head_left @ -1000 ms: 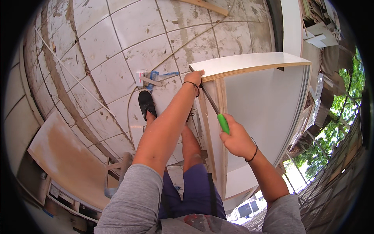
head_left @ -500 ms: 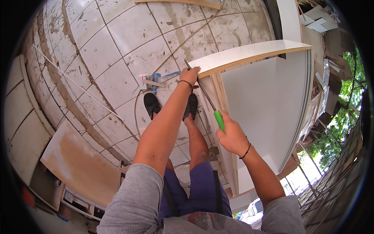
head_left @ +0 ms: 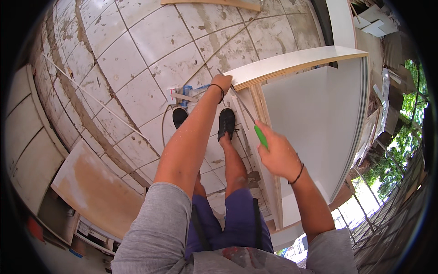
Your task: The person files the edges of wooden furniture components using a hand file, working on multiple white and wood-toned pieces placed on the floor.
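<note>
Below, stained tile floor (head_left: 137,50); white board (head_left: 315,109) upright, outdoors beyond.

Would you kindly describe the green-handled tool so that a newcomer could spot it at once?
Find the big white cabinet standing on the tiled floor. At its near corner, the right hand grips a screwdriver: its bright green handle is the only green thing there.
</note>
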`<action>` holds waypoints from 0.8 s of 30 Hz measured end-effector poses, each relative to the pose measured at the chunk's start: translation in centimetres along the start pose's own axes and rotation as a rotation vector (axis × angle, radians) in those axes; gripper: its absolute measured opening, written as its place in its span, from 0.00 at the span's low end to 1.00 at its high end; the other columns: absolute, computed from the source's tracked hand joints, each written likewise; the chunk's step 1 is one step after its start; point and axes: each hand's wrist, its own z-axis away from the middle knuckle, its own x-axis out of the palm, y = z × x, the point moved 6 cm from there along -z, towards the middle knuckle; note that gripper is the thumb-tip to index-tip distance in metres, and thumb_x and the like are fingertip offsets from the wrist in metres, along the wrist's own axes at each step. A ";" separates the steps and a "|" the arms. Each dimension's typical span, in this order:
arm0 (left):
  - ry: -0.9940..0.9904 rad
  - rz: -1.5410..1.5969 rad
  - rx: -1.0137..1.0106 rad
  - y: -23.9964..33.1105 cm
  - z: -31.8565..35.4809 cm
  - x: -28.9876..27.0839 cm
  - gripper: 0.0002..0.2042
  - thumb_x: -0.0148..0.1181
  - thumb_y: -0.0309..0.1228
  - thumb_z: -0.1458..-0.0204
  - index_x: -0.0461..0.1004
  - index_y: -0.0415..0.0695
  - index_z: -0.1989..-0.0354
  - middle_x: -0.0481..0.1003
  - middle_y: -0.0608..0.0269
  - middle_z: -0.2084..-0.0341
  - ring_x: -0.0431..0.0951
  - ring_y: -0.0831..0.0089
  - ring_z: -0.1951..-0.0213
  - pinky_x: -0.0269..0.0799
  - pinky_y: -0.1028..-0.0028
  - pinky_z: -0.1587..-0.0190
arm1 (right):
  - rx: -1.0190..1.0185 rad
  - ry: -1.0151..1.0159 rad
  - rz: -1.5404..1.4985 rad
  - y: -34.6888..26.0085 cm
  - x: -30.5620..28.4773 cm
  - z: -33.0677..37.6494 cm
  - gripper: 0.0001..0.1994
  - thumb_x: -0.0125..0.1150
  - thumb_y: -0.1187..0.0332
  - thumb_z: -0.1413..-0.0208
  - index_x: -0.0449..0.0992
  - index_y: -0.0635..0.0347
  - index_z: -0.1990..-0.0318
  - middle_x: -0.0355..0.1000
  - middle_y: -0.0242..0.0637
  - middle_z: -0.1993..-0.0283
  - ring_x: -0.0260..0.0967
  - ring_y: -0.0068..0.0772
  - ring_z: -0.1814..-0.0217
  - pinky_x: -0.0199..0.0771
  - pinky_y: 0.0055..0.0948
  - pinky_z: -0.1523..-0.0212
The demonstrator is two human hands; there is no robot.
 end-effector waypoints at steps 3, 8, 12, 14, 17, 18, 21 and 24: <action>0.046 -0.037 0.030 0.2 2.0 -0.3 0.31 0.47 0.57 0.47 0.70 0.33 0.75 0.68 0.56 0.84 0.69 0.68 0.82 0.63 0.69 0.80 | 0.121 -0.086 -0.117 1.3 -0.2 0.0 0.27 0.52 0.75 0.48 0.59 0.64 0.39 0.68 0.57 0.47 0.66 0.56 0.44 0.63 0.35 0.43; 0.091 0.272 0.077 -3.0 3.0 1.0 0.35 0.40 0.56 0.43 0.67 0.28 0.50 0.70 0.35 0.52 0.68 0.48 0.47 0.60 0.66 0.45 | 0.160 -0.081 -0.318 3.8 1.5 1.8 0.27 0.52 0.74 0.48 0.59 0.62 0.38 0.70 0.52 0.48 0.69 0.46 0.47 0.65 0.32 0.46; 0.039 0.597 -0.051 -3.7 4.8 4.3 0.36 0.35 0.58 0.42 0.61 0.35 0.41 0.62 0.50 0.40 0.57 0.61 0.37 0.51 0.70 0.39 | 0.063 0.021 -0.258 4.4 2.1 2.7 0.27 0.52 0.74 0.47 0.59 0.60 0.37 0.71 0.51 0.49 0.71 0.43 0.51 0.67 0.30 0.49; -0.028 0.773 -0.122 -4.9 4.4 5.2 0.41 0.35 0.62 0.43 0.59 0.32 0.40 0.57 0.53 0.37 0.54 0.63 0.36 0.48 0.71 0.38 | 0.172 0.000 -0.276 4.2 3.0 2.7 0.27 0.52 0.75 0.48 0.59 0.60 0.38 0.71 0.52 0.49 0.72 0.45 0.52 0.67 0.31 0.49; -0.057 1.028 0.178 -1.1 3.9 5.5 0.40 0.33 0.62 0.43 0.58 0.33 0.39 0.57 0.52 0.37 0.53 0.65 0.35 0.45 0.71 0.35 | 0.066 0.051 -0.193 4.4 2.4 2.0 0.27 0.52 0.76 0.49 0.59 0.61 0.38 0.70 0.54 0.49 0.71 0.49 0.50 0.67 0.32 0.49; -0.058 1.029 0.172 -0.7 3.7 5.2 0.40 0.33 0.62 0.43 0.58 0.33 0.39 0.57 0.52 0.37 0.53 0.65 0.35 0.45 0.71 0.35 | 0.072 0.049 -0.194 4.2 2.1 1.5 0.27 0.52 0.76 0.49 0.59 0.61 0.38 0.70 0.54 0.49 0.71 0.49 0.50 0.67 0.32 0.49; -0.176 1.107 0.146 -0.3 2.9 5.0 0.41 0.32 0.63 0.43 0.53 0.37 0.35 0.51 0.55 0.34 0.48 0.65 0.33 0.37 0.72 0.33 | 0.062 0.027 -0.183 3.5 1.9 0.7 0.28 0.52 0.76 0.50 0.60 0.61 0.39 0.69 0.55 0.48 0.69 0.52 0.46 0.65 0.32 0.46; -0.185 1.055 0.171 -1.2 3.2 5.8 0.41 0.30 0.64 0.43 0.54 0.37 0.36 0.53 0.56 0.35 0.49 0.65 0.33 0.38 0.71 0.33 | 0.035 0.073 -0.189 3.8 2.5 1.6 0.28 0.52 0.75 0.50 0.60 0.61 0.38 0.68 0.56 0.47 0.67 0.52 0.44 0.64 0.32 0.44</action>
